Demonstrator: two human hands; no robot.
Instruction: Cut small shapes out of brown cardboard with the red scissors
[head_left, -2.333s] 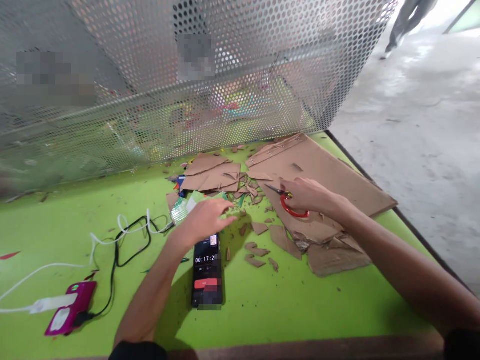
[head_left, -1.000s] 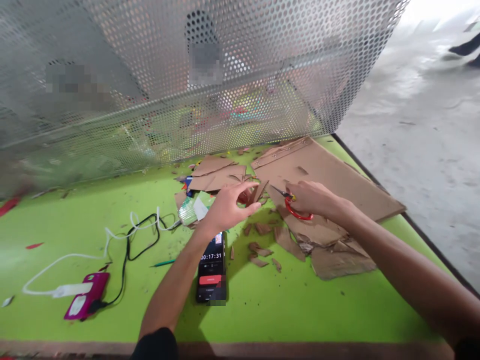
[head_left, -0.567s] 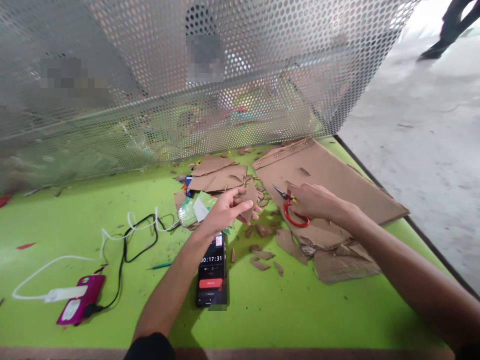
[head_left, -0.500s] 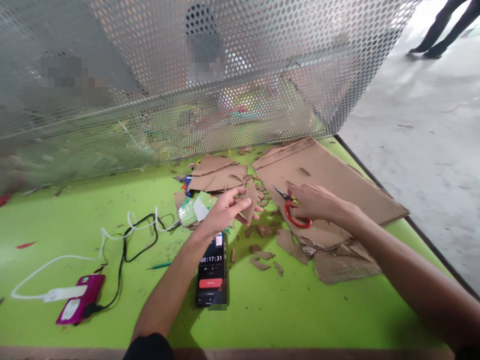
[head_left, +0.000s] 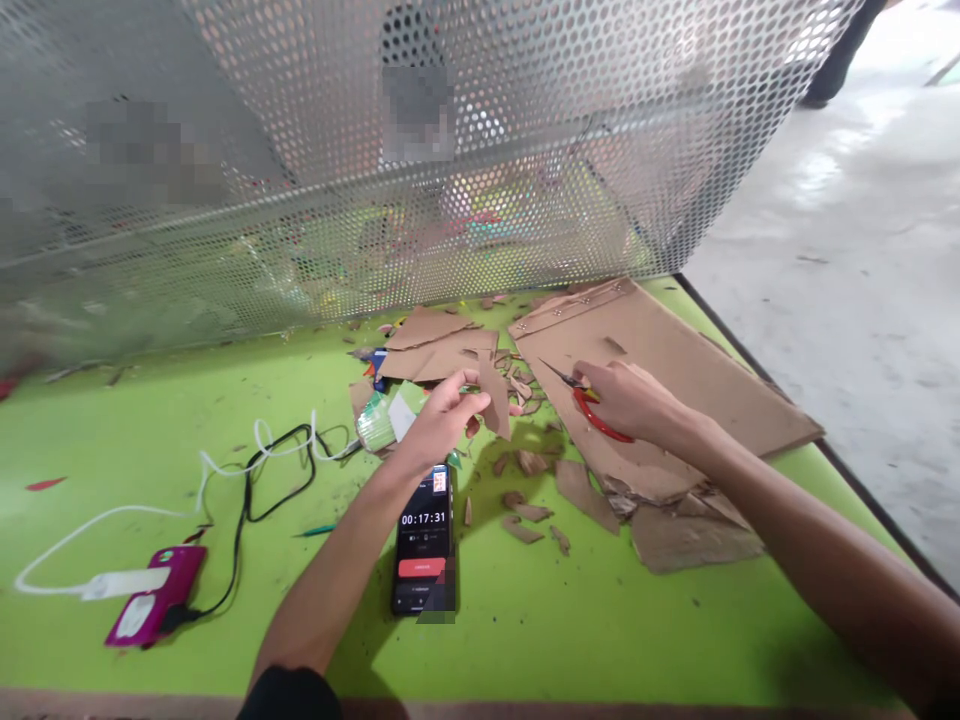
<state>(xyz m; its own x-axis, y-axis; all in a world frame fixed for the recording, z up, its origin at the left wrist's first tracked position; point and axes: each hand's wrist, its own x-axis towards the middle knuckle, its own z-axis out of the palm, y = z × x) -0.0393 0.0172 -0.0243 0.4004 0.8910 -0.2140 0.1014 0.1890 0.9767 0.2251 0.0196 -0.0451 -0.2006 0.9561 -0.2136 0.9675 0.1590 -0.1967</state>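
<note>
My left hand (head_left: 450, 415) pinches a small brown piece of cardboard (head_left: 494, 395) between thumb and fingers, above the table. To its right, my right hand (head_left: 619, 395) is closed around the red handles of a pair of scissors (head_left: 602, 418). The scissor blades point left toward the cardboard piece and do not touch it. Beneath the right hand lies a large cardboard sheet (head_left: 675, 360). Small cardboard scraps (head_left: 532, 460) are scattered below and between the hands.
A phone (head_left: 422, 540) showing a timer lies by my left forearm. Further left is a magenta power bank (head_left: 157, 595) with white and black cables. More cardboard pieces (head_left: 435, 340) lie behind the left hand. A perforated metal panel (head_left: 337, 230) borders the green table (head_left: 600, 630). Someone's leg (head_left: 844, 60) shows beyond.
The cardboard piece has turned in my left hand and now stands more upright. The scissors have tilted slightly. The person in the background has moved partly out of view.
</note>
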